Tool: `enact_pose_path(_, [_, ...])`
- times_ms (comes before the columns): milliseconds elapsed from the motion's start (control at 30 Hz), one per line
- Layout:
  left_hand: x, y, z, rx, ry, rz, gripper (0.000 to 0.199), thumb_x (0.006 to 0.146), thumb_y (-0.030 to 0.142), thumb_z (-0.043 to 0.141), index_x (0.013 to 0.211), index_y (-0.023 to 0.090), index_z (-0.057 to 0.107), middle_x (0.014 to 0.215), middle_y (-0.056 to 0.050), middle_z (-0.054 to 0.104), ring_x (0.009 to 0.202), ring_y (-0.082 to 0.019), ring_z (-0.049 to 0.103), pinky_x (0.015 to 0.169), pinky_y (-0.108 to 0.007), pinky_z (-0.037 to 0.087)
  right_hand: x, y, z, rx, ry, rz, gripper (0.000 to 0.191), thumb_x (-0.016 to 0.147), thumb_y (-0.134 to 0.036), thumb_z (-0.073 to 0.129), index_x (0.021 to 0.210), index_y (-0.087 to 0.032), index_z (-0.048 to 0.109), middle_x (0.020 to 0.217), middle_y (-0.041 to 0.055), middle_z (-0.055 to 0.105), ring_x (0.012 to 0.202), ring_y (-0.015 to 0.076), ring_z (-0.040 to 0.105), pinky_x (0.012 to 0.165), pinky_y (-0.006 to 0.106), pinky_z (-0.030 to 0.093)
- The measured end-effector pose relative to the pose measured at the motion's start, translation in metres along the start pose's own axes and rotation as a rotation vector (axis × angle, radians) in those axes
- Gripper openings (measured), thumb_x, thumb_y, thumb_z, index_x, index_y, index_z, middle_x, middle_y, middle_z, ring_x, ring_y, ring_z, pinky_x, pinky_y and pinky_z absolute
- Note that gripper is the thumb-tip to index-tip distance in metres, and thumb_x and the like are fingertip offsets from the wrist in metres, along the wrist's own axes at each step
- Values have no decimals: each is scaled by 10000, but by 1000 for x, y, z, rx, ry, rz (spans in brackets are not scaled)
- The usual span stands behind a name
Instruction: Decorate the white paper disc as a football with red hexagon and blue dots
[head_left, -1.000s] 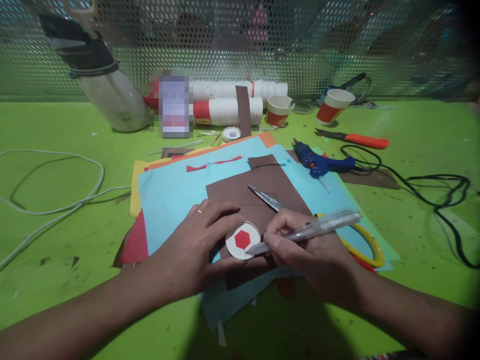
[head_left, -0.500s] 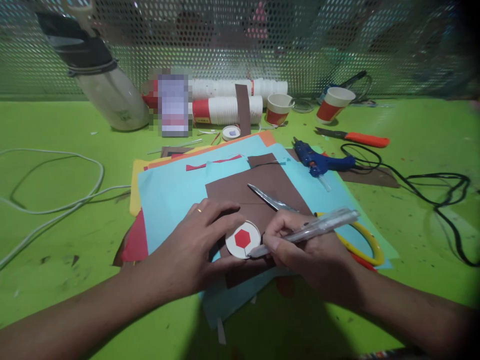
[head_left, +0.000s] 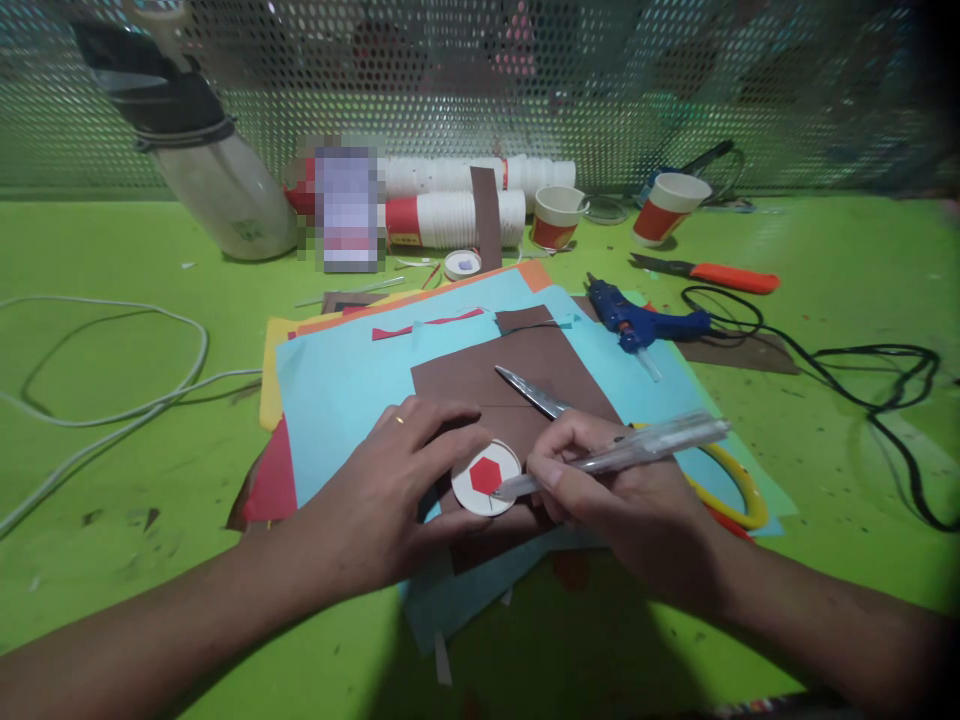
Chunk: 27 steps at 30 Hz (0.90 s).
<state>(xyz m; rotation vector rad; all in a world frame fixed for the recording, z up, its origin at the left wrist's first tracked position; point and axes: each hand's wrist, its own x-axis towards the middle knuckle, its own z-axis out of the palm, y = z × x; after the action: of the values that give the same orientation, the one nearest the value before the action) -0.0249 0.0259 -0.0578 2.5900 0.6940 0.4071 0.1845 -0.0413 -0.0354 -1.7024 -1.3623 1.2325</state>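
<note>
A round white disc (head_left: 469,492) with a red hexagon (head_left: 486,476) on it lies over brown paper (head_left: 517,375). My left hand (head_left: 409,480) grips the disc's left side between thumb and fingers. In my right hand (head_left: 600,470) is a clear pen (head_left: 645,446), pinched near its point. The pen tip touches or hovers just over the disc at the hexagon's lower edge, and a short dark line runs below the hexagon. Scissors with yellow handles (head_left: 739,487) lie partly under my right hand, their blades (head_left: 525,388) showing beyond it.
Blue paper (head_left: 330,400) lies beneath the brown sheet. Behind are a bottle (head_left: 225,190), stacked cups (head_left: 450,220) and two upright cups (head_left: 556,220). A blue glue gun (head_left: 626,315) with a black cable and an orange-handled knife (head_left: 735,278) lie right. A white cable (head_left: 187,385) loops left.
The pen tip has moved up slightly from the disc's lower rim to the hexagon's bottom edge, my right hand shifting with it. My left hand and the disc look almost unmoved.
</note>
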Motion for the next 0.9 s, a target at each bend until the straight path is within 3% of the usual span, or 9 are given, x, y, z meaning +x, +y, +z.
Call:
enact_pose_path(200, [0, 0, 0, -6, 16, 4, 423, 913, 408, 606, 1268, 236, 453, 1348, -105, 468, 1124, -282, 468, 907, -469, 410, -2, -2, 1, -8, 16, -18, 135, 778, -284, 577, 667, -208, 559, 542, -33, 526, 500, 105, 479, 461, 217, 376])
enact_pose_path(500, [0, 0, 0, -6, 24, 14, 418, 922, 403, 594, 1275, 235, 446, 1360, -108, 459, 1147, -278, 465, 910, -468, 410, -4, -3, 1, 124, -113, 68, 113, 782, -256, 547, 675, -228, 521, 484, -77, 484, 321, 84, 475, 324, 200, 379])
enact_pose_path(667, [1, 0, 1, -8, 16, 3, 415, 912, 400, 610, 1264, 240, 460, 1352, -102, 464, 1128, -277, 470, 893, -461, 415, -4, -2, 1, 106, -82, 40, 117, 776, -266, 553, 668, -230, 527, 484, -72, 484, 343, 86, 467, 337, 206, 368])
enact_pose_path(900, [1, -1, 0, -3, 11, 6, 427, 917, 414, 598, 1278, 233, 458, 1351, -110, 470, 1127, -284, 474, 893, -472, 416, -2, 0, 1, -17, 44, -59, 147, 784, -301, 552, 663, -219, 553, 535, -35, 527, 509, 113, 469, 475, 239, 378])
